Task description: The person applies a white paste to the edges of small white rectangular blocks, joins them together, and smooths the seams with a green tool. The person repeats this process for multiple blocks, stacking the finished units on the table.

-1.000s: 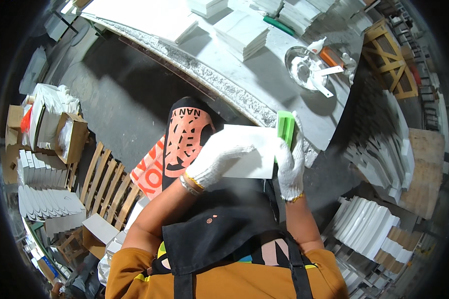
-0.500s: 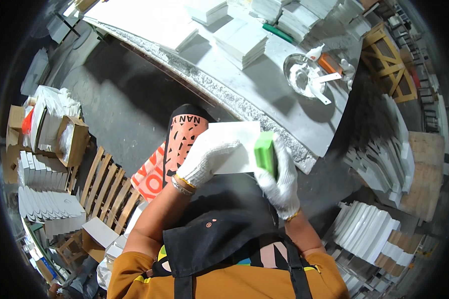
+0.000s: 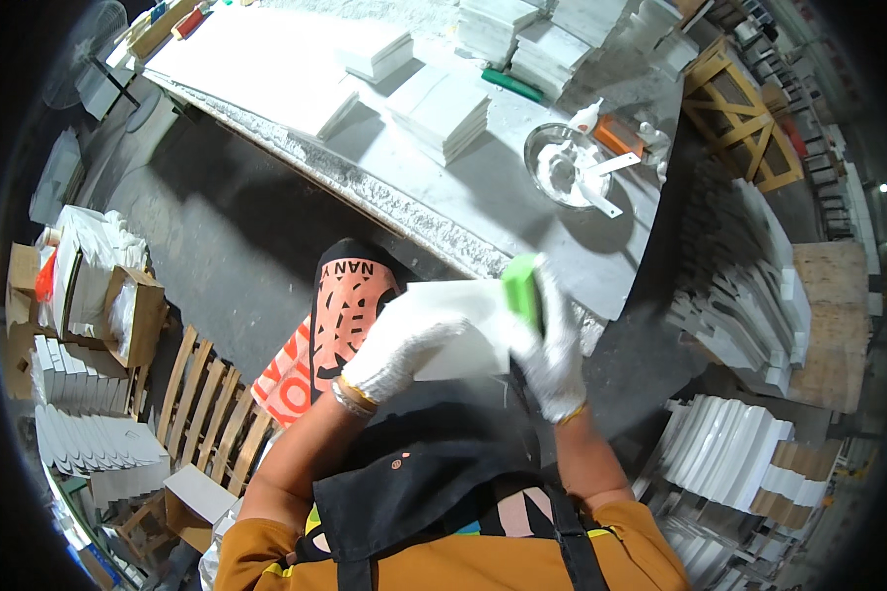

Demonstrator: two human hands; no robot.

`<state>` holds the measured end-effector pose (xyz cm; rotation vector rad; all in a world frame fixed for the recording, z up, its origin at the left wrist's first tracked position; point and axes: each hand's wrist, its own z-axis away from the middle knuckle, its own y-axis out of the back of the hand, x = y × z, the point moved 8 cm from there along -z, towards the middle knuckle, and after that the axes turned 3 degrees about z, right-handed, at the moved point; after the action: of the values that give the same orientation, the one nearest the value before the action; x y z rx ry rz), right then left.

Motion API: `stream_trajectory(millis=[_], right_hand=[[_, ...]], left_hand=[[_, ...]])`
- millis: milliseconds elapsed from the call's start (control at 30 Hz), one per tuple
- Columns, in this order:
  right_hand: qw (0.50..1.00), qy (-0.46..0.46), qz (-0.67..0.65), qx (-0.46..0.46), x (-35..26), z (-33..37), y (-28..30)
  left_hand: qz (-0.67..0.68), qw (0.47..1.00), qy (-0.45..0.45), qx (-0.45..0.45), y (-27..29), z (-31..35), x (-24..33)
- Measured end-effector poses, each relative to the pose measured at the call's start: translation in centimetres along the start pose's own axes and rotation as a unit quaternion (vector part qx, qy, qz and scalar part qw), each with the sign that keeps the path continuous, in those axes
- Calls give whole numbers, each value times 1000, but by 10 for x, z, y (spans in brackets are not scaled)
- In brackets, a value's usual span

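Note:
A thin white tile is held in front of my apron by my left hand, which wears a white knitted glove and has its fingers closed on the tile's left side. In my right hand, also gloved, a bright green block, like a sponge or sanding pad, is gripped at the tile's right edge. The block tilts over the tile's upper right corner and seems to touch the edge. Motion blurs the tile's right side and the right fingers, so the exact contact cannot be made out.
A white-topped table with a rough edge lies ahead. It bears tile stacks, a green bar and a metal bowl of white paste with spatulas. Left are a wooden pallet and boxes; right, stacked white slabs.
My right hand has moved the green block up along the tile's right edge and tilted it. The tile stays in my left hand. The whole view has shifted slightly.

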<state>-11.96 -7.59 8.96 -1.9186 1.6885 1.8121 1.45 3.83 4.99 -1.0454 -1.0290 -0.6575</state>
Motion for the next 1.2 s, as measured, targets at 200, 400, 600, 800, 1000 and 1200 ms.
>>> stream_trajectory(millis=[200,400,600,800,1000,1200], right_hand=[[988,-63,128,65,80,-27,54],[914,-64,401,5,93,-38,61],[986,-120,-46,-111,27,-8,27],[939,-202,-226,-164,45,-8,-17],[934,-223,-277,24,77,-27,5],[876,-165,-433,-134,55,1,-22]], left_hand=[[139,988,73,-3,-7,1,-19],[172,979,110,9,-3,8,-37],[210,966,152,15,-3,8,-51],[114,987,101,-49,-22,5,-29],[132,982,92,-103,-31,15,-21],[232,959,157,-34,-14,17,-49]])
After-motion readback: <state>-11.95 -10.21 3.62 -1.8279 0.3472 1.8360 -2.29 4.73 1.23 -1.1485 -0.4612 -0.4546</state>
